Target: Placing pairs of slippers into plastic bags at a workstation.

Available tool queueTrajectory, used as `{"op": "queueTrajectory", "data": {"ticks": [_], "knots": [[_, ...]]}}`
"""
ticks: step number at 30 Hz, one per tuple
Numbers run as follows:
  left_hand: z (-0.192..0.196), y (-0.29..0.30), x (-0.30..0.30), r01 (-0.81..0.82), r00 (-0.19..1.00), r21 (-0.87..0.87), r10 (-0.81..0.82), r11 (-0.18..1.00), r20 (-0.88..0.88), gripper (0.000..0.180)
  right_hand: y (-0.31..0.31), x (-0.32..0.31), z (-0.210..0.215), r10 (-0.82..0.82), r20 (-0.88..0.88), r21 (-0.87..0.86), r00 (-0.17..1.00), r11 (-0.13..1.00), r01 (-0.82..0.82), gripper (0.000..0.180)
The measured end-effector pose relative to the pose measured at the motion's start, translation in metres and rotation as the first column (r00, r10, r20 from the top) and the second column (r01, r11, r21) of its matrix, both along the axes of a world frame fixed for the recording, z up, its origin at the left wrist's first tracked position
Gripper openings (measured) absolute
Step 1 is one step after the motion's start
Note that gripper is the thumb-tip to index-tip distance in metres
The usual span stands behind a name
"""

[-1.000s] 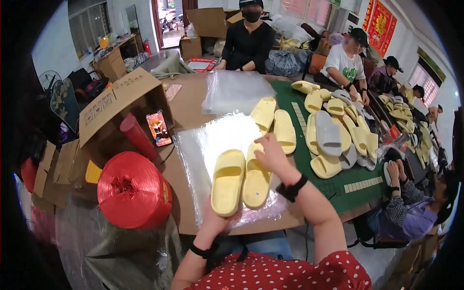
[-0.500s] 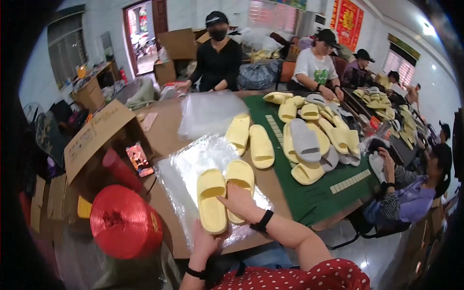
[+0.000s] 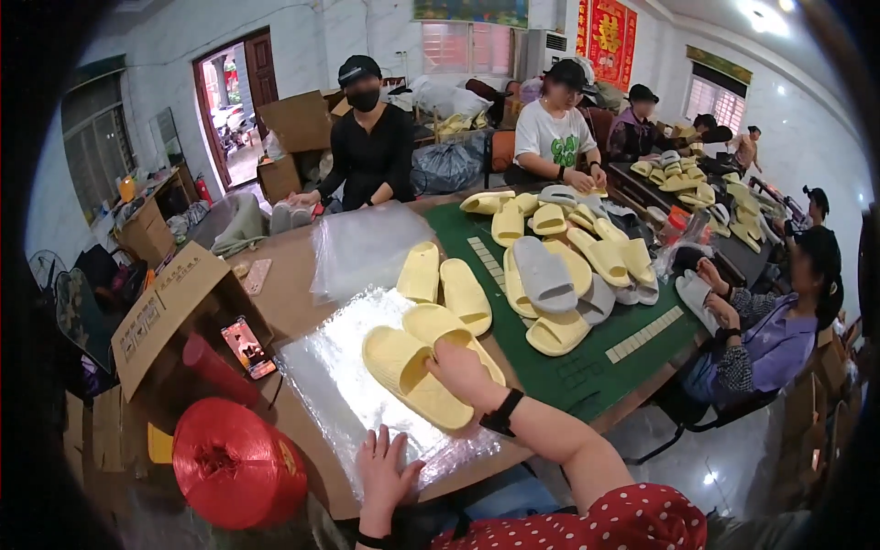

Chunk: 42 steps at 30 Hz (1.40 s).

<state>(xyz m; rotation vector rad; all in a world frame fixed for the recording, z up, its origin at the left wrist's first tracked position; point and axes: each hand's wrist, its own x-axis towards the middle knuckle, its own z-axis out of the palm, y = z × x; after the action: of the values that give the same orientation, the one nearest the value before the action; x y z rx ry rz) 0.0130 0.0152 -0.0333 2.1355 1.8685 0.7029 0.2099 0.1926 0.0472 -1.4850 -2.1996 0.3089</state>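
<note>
A pair of pale yellow slippers (image 3: pixel 408 367) lies side by side on a stack of clear, shiny plastic bags (image 3: pixel 323 371), toes pointing away to the left. My right hand (image 3: pixel 466 374) grips the pair where the two slippers meet; its fingertips are partly hidden. Near the front table edge, my left hand (image 3: pixel 385 469) rests with its fingers spread on the plastic, apart from the slippers. Just beyond is another yellow pair, its nearer slipper (image 3: pixel 466 298) on the brown tabletop.
To the right, yellow and grey slippers (image 3: pixel 545 275) are heaped on a green mat (image 3: pixel 587 380). More clear plastic (image 3: pixel 367 238) lies farther back. On the left are a cardboard box (image 3: pixel 179 298), a phone (image 3: pixel 247 348) and a red twine roll (image 3: pixel 234 463). Co-workers sit around the tables.
My left hand has let go of the slipper and spread onto the plastic. The slippers have turned, toes swinging left, still in my right hand. The whole view has shifted.
</note>
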Motion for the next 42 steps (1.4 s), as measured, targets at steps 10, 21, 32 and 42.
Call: {"op": "queueTrajectory", "data": {"ticks": [10,21,32,42], "knots": [[-0.050,0.020,0.015,-0.146,0.800,0.049,0.089,0.988,0.593,0.074,-0.076,-0.074,0.046,0.356,-0.387,-0.186,0.851,0.873,-0.450,0.031],[0.001,-0.002,0.000,0.041,0.999,0.050,-0.041,0.998,0.014,0.067,0.048,-0.086,-0.045,0.210,-0.006,0.024,0.978,0.978,-0.209,0.017],[-0.008,-0.006,-0.007,0.047,0.996,-0.022,-0.045,0.999,0.080,0.071,-0.033,-0.111,0.042,0.409,-0.279,-0.179,0.869,0.866,-0.466,0.032],[-0.008,-0.001,-0.009,0.077,0.987,0.054,-0.083,0.996,0.134,0.062,-0.020,-0.099,-0.032,0.285,-0.203,-0.208,0.937,0.922,-0.326,0.027]]}}
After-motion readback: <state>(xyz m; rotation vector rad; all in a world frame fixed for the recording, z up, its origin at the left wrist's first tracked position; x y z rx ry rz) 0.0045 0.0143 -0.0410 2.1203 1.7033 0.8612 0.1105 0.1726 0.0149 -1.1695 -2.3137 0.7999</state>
